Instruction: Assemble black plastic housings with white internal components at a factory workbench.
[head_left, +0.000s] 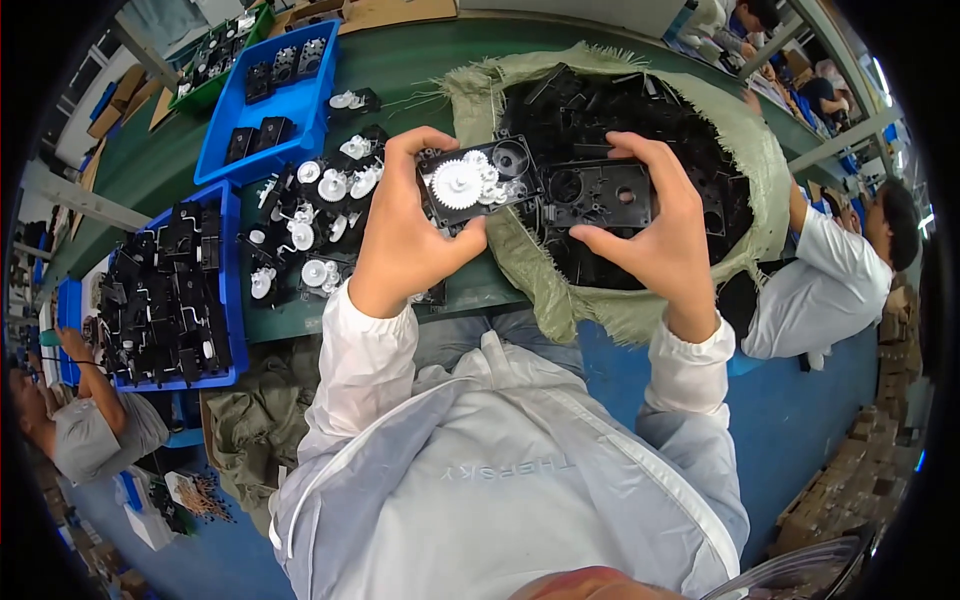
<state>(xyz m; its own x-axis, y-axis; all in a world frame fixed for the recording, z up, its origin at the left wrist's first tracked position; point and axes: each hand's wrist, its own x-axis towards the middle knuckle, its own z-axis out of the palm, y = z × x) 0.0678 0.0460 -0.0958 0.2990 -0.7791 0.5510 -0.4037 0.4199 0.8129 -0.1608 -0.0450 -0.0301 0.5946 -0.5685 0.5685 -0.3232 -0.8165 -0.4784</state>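
My left hand (415, 235) is closed on a black gearbox half (512, 158) that carries a large white gear (458, 184) and several smaller white gears. Beside it, my right hand (655, 220) grips a black plastic housing cover (600, 194) by its right end, thumb below and fingers above. The two parts are held close together, side by side, over the near left edge of an open woven sack (765, 180). Inside that sack lies a heap of similar black plastic covers (560, 95). Left of my left hand, several black housings with white gears (333, 185) lie on the green table.
A blue bin (325, 100) at the back left holds black units. Nearer, another blue bin (237, 300) is full of black assemblies with metal cranks. A green crate (262, 25) stands behind. One person (830, 280) sits at the right, another (90, 430) at the left.
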